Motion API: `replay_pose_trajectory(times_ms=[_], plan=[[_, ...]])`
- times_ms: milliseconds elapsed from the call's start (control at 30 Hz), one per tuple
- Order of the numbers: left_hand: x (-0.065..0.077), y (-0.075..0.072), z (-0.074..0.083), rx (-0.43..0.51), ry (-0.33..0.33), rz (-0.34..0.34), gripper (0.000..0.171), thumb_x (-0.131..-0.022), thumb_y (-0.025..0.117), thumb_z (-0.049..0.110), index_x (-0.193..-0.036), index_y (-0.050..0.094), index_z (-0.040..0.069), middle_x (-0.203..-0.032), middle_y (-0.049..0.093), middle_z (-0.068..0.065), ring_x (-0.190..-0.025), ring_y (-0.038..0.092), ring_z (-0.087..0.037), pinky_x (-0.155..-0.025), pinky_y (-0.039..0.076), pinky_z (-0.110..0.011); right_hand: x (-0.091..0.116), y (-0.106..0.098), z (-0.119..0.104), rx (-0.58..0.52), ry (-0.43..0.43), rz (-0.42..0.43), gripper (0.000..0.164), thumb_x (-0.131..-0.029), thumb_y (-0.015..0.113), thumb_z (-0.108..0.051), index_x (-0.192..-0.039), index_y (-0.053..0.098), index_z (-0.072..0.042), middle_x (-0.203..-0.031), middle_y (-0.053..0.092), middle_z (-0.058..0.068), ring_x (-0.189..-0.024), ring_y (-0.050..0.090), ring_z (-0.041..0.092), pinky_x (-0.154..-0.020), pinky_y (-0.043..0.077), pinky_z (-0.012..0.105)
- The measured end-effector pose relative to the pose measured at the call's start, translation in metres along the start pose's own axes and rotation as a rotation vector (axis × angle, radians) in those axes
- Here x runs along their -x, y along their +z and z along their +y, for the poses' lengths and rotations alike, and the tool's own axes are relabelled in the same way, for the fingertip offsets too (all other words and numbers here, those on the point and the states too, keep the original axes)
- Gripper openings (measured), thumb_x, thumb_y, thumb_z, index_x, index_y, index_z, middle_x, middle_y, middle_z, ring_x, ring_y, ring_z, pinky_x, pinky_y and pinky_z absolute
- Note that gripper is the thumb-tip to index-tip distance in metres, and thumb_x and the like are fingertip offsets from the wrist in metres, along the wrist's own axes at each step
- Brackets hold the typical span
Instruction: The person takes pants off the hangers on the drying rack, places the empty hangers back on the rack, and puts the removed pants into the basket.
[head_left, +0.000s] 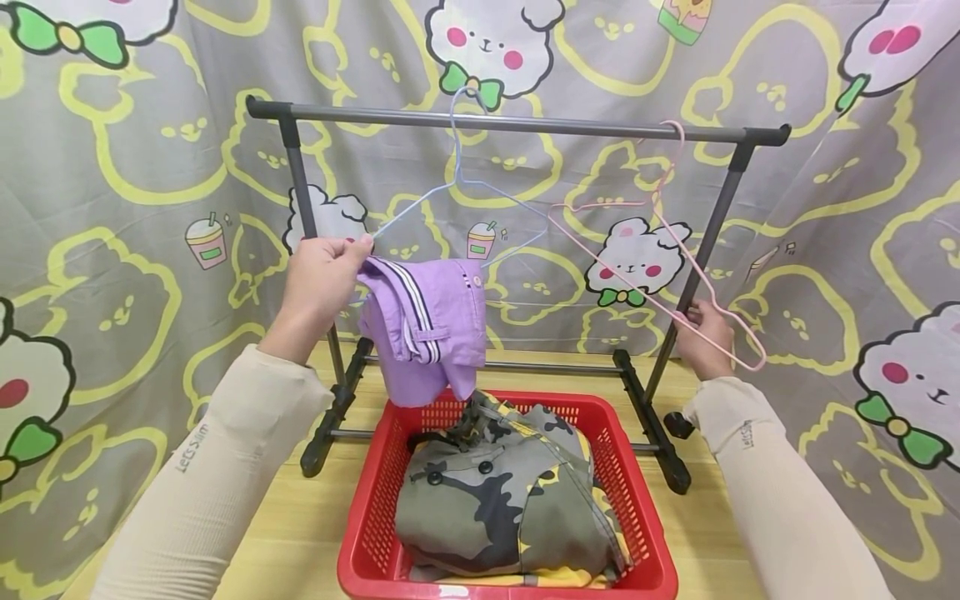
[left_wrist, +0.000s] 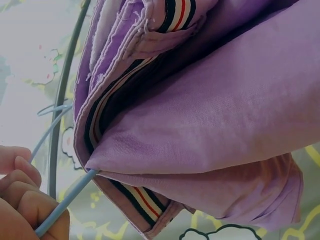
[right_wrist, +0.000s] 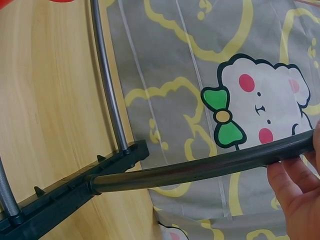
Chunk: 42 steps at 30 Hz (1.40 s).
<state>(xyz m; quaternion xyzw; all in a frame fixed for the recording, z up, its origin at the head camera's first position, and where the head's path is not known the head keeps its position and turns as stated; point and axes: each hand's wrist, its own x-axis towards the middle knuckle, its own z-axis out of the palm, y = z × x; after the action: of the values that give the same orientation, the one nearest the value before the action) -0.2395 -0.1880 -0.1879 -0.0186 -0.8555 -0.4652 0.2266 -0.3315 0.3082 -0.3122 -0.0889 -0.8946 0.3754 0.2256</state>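
A light blue hanger [head_left: 459,150] hooks over the top bar of a garment rack [head_left: 525,123]. Purple folded trousers [head_left: 457,308], with a striped inner waistband, hang at its left part. My left hand [head_left: 324,271] pinches the left end of this hanger beside the waistband; the left wrist view shows curled fingers [left_wrist: 32,200] around the blue wire [left_wrist: 67,202]. My right hand [head_left: 703,337] grips the rack's right post [head_left: 693,275], with fingertips [right_wrist: 282,185] against the dark tube [right_wrist: 215,165]; its thumb is mostly out of sight. A pink hanger [head_left: 615,271] hangs in front of that hand.
Below the bar stands a red basket [head_left: 360,500] holding camouflage clothing [head_left: 480,508] with grey, black and yellow patches. The rack's black feet [head_left: 660,450] rest on a wooden surface [head_left: 285,525]. A grey patterned curtain [head_left: 225,167] hangs close behind and at both sides.
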Motion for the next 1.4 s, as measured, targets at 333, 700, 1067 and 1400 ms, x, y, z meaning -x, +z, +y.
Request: replay_pose_trajectory(times_ms=[333, 700, 1067, 1400], plan=[[0.002, -0.001, 0.006, 0.031, -0.024, -0.002, 0.055, -0.097, 0.052, 0.048, -0.081, 0.065, -0.003, -0.077, 0.057, -0.008, -0.056, 0.035, -0.014, -0.047, 0.030, -0.030, -0.002, 0.000, 0.003, 0.010, -0.012, 0.007, 0.047, -0.100, 0.052, -0.021, -0.141, 0.044, 0.001, -0.131, 0.056, 0.023, -0.119, 0.054, 0.040, -0.102, 0.038, 0.049], [0.004, -0.003, 0.010, 0.051, -0.014, -0.004, 0.056, -0.096, 0.054, 0.048, -0.071, 0.057, -0.001, -0.061, 0.045, -0.001, -0.048, 0.032, -0.011, -0.041, 0.027, -0.029, -0.003, 0.001, 0.004, 0.014, -0.006, 0.003, 0.045, -0.099, 0.053, -0.020, -0.139, 0.046, 0.001, -0.130, 0.056, 0.023, -0.118, 0.053, 0.041, -0.102, 0.038, 0.050], [0.006, -0.006, 0.012, 0.057, -0.011, -0.004, 0.055, -0.095, 0.055, 0.050, -0.067, 0.055, 0.002, -0.058, 0.044, 0.001, -0.047, 0.031, -0.011, -0.041, 0.028, -0.030, -0.002, 0.001, 0.004, 0.010, -0.001, 0.009, 0.045, -0.100, 0.052, -0.021, -0.139, 0.046, -0.001, -0.131, 0.056, 0.021, -0.120, 0.052, 0.042, -0.103, 0.037, 0.050], [0.006, -0.007, 0.008, 0.101, 0.010, -0.007, 0.053, -0.096, 0.057, 0.046, -0.062, 0.052, 0.005, -0.054, 0.038, 0.003, -0.047, 0.031, -0.011, -0.041, 0.027, -0.028, 0.000, 0.002, 0.003, 0.004, 0.017, -0.013, 0.047, -0.100, 0.053, -0.020, -0.142, 0.043, -0.002, -0.133, 0.055, 0.023, -0.119, 0.052, 0.041, -0.101, 0.039, 0.050]])
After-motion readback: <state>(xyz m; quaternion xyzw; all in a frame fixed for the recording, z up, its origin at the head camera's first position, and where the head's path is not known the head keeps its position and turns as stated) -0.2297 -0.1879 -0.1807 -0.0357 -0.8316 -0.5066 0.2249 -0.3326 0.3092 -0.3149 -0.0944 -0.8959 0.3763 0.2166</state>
